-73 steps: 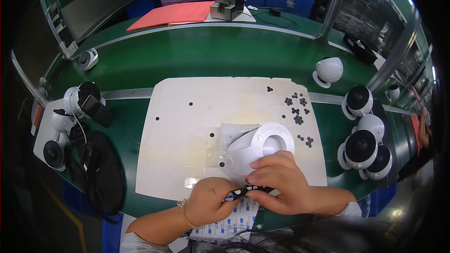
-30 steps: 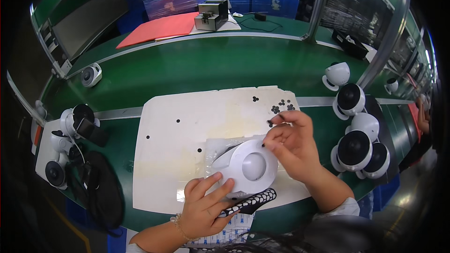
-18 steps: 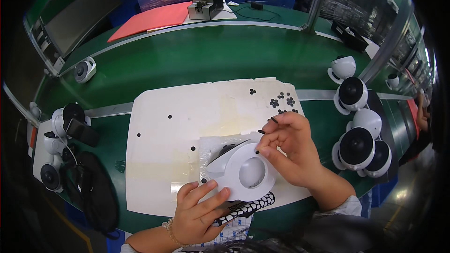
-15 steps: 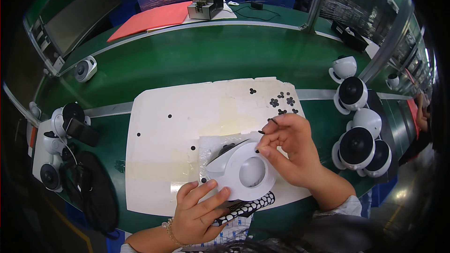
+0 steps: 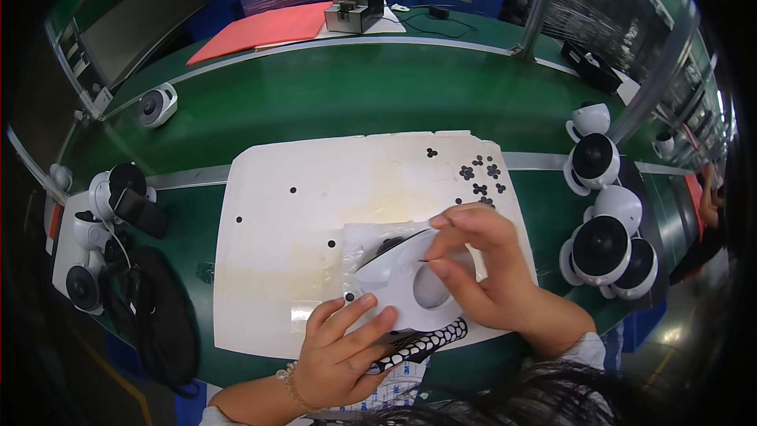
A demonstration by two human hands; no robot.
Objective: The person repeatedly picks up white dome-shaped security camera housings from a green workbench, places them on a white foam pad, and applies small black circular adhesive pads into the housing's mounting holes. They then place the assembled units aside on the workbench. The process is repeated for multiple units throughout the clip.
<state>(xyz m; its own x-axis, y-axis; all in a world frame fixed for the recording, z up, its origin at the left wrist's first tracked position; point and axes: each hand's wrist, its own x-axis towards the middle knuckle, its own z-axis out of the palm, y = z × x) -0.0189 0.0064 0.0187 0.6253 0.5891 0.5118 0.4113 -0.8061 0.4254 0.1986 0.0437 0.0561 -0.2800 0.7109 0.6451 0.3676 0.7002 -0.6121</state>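
Two hands work at the white part (image 5: 406, 293), on the near side of the board (image 5: 264, 268). The right hand (image 5: 485, 272) pinches a thin dark piece (image 5: 426, 260) over it, seemingly not yet placed. The left hand (image 5: 339, 353) rests spread fingertips on it; any grip on the strip (image 5: 438, 339) is unclear. Many black dots (image 5: 479, 189) lie on the board, apparently unused.

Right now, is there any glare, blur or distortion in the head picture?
Head view: the far metal rail bows and the corners go black; head view: glare at the board's lower left, and a bright patch on the floor at right; head view: the hair low down looks soft.
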